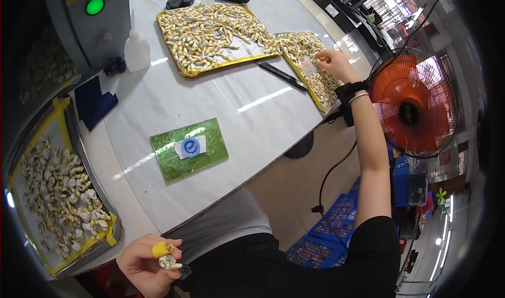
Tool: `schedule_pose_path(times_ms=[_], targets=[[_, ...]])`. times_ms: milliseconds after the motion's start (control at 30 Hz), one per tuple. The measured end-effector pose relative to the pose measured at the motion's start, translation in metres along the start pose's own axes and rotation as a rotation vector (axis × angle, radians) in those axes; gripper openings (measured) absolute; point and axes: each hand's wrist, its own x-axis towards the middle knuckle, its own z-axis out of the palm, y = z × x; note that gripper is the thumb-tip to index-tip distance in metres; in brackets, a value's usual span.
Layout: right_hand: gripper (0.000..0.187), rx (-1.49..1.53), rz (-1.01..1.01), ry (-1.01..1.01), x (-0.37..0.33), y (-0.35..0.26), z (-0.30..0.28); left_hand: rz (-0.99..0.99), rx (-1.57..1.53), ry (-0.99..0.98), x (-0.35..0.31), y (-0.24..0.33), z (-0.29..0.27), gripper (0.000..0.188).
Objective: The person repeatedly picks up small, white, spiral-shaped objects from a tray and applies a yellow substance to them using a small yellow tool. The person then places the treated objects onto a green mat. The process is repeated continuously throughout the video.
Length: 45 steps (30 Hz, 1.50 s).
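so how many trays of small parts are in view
3: a big yellow tray at table top, a smaller tray under the right hand, one grey tray far left.

Right hand point(332, 61) reaching into tray of small parts point(310, 69), left hand point(150, 264) gripping small pieces point(167, 261)

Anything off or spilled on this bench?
Nothing spilled. Small parts stay inside both yellow trays. Only oddity: the right-hand tray overhangs the table edge where the right hand reaches in.

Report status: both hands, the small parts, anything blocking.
Left hand shut on small yellow-and-white parts, low by table edge. Right hand reaching into right yellow tray, grip unclear. Nothing blocking.
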Motion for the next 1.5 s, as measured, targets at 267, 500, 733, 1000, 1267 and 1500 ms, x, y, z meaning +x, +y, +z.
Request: schedule_pose_path(times_ms=[267,500,733,1000,1267,1500], targets=[[0.012,0.022,-0.157,0.168,0.007,-0.037,0.000,0.003,0.049,-0.012,-0.001,0.011,-0.001,0.034],[0.021,0.415,-0.716,0.090,-0.070,-0.196,-0.014,-0.096,0.030,0.125,0.003,-0.001,0.009,0.029],[0.012,0.364,-1.062,0.011,-0.099,-0.269,0.016,-0.039,0.027,0.062,0.000,-0.002,0.010,0.033],[0.009,0.242,-1.127,-0.043,-0.094,-0.282,0.029,-0.039,0.005,0.149,-0.006,-0.004,0.006,0.035],[0.013,0.616,-0.877,-0.035,-0.126,-0.288,0.012,0.135,0.303,0.183,-0.007,-0.006,0.007,0.034],[0.016,1.168,-0.847,-0.215,-0.170,-0.303,0.009,0.141,0.367,0.057,0.006,-0.002,0.019,0.025]])
